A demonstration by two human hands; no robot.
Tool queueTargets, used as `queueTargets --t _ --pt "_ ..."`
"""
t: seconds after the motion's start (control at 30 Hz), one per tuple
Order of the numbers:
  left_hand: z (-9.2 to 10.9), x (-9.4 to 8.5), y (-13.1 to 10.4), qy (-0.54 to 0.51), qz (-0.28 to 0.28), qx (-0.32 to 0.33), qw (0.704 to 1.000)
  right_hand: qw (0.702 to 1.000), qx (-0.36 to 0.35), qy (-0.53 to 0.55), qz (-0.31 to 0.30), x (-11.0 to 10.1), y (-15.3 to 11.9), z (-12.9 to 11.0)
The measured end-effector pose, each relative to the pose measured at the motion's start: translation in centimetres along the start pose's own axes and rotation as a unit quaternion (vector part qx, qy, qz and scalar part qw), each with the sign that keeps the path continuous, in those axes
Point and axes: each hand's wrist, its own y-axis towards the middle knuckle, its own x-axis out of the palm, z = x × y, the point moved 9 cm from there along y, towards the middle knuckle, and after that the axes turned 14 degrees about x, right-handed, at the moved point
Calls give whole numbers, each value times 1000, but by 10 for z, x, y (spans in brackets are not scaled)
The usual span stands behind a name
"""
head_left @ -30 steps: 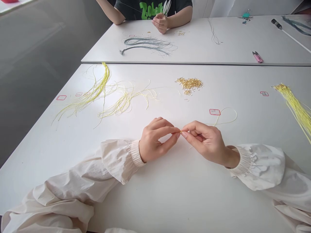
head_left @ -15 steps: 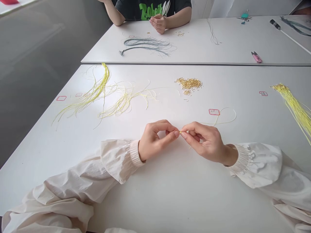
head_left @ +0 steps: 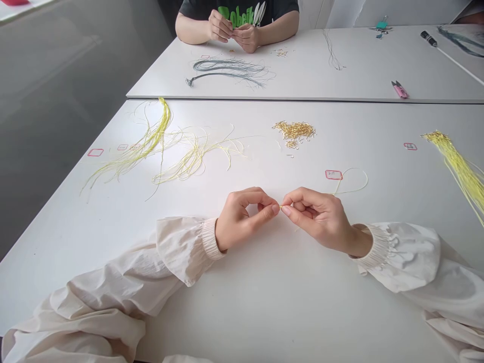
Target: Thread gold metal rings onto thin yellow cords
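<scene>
At the middle of the table, my left hand [head_left: 247, 214] and my right hand [head_left: 319, 217] meet tip to tip, both pinching thumb against forefinger. A tiny bit of yellow thread [head_left: 280, 206] shows between the fingertips. The fingers cover whether a small metal piece is there too. Behind my right hand a loop of the thread [head_left: 355, 192] lies on the table, and a short end pokes out below that hand. Beyond my hands lies a pile of small gold hooks [head_left: 295, 130].
Loose yellow threads [head_left: 189, 161] and a yellow bundle [head_left: 164, 118] spread at left. Another bundle tipped with hooks [head_left: 463, 174] lies at right. Red-framed labels [head_left: 334, 175] mark the table. Across the seam are grey-blue threads [head_left: 229, 68], pink snips [head_left: 400, 89] and a co-worker's hands [head_left: 234, 34].
My hands stay pinched together, with the right fingers shifting only slightly. Across the table, the co-worker's raised hand has come down to meet their other hand.
</scene>
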Motion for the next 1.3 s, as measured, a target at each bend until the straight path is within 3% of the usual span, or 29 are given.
queueTargets --t 0.2,0.27,0.4,0.57,0.67,0.8,0.9,1.03,1.3 --pt "-14 12 -5 -118 -25 -104 987 991 -121 -60 16 -2 -6 -20" --pt "-16 15 -5 -159 -19 -120 980 989 -129 -65 21 -2 -6 -21" --pt "-16 12 -4 -168 -1 -125 978 997 -76 -23 19 -5 -2 -10" --pt "-17 12 -4 -159 -10 -118 980 998 -62 -9 29 -7 -2 -6" --pt "-12 7 -2 -133 7 -65 989 998 -41 -10 36 -8 -1 -4" --pt "3 -1 1 -25 22 45 998 1000 -4 6 27 -7 1 0" --pt "8 -2 0 5 22 71 997 1000 15 21 18 -5 2 3" --pt "8 -3 0 12 29 68 997 999 28 35 0 -2 2 8" --pt "-5 0 -2 -11 18 -23 1000 999 29 25 3 -2 2 9"
